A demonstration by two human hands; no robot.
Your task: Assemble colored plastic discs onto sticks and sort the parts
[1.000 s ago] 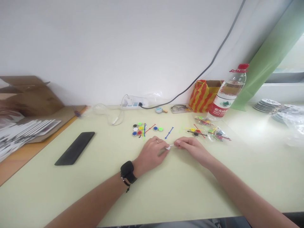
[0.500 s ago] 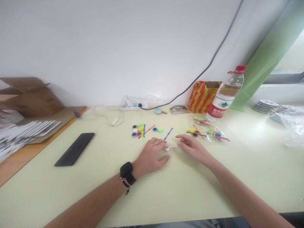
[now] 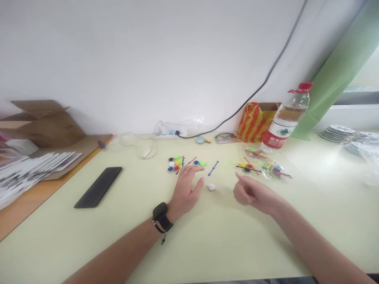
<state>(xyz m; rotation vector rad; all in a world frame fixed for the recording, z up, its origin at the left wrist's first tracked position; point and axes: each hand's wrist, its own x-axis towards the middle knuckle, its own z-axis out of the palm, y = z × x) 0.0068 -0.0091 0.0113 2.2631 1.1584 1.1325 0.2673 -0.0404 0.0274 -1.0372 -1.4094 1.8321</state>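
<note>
A small white round piece (image 3: 211, 186) lies on the pale green table (image 3: 207, 236) between my hands. My left hand (image 3: 186, 188), with a ring and a black watch on the wrist, is raised with fingers stretched out toward the coloured round pieces (image 3: 175, 163) and holds nothing. My right hand (image 3: 250, 193) hovers to the right of the white piece with fingers curled in and the index partly out; I cannot see anything in it. A blue stick (image 3: 213, 168) lies just beyond the white piece.
A clear bag of coloured sticks and discs (image 3: 266, 167) lies at the right, behind it a water bottle (image 3: 284, 122) and a striped bag (image 3: 251, 121). A black phone (image 3: 98, 186) lies at the left, papers (image 3: 29, 169) and cardboard beyond. A power strip (image 3: 168, 133) sits by the wall.
Both hands let go of the white piece, which now lies alone on the table. My left hand lifted and opened toward the coloured pieces; my right hand drew back and curled.
</note>
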